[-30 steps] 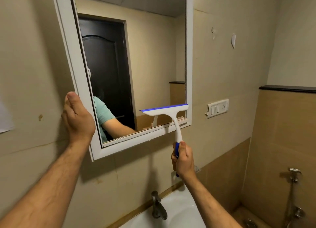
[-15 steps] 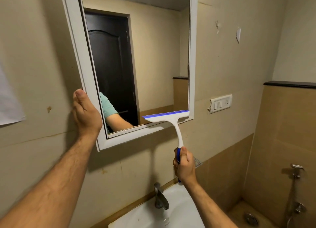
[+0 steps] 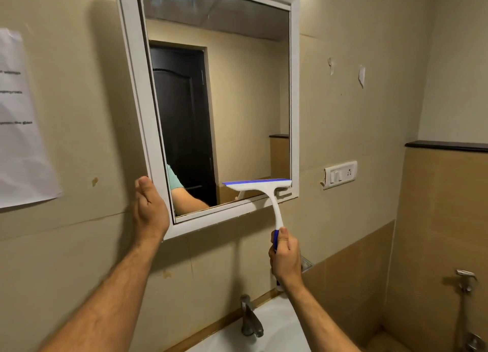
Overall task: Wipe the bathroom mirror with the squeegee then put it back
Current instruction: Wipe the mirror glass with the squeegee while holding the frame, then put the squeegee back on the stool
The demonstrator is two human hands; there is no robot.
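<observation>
- The white-framed rectangular bathroom mirror (image 3: 224,100) hung on the beige wall, tilted in view, its glass reflecting a dark door and a sleeve; streaks showed near its top edge.
- The white ceramic sink (image 3: 280,328) sat below, with a grey metal tap (image 3: 250,317) at its back rim.
- A white paper sheet (image 3: 21,124) with blurred print was stuck to the wall left of the mirror, well apart from it.
- The left hand (image 3: 150,209) held the mirror's lower left frame edge, thumb on the front; the fingers lay behind the frame, hidden.
- The white plastic squeegee with a blue rubber blade (image 3: 260,186) lay against the glass at the mirror's lower right corner, blade level, its right end touching the inner frame and the bottom frame just beneath.
- The right hand (image 3: 285,256) gripped the squeegee's blue handle end, fingers curled round it, thumb on top, below the frame.
- A white switch plate (image 3: 340,174) sat on the wall right of the mirror, near it.
</observation>
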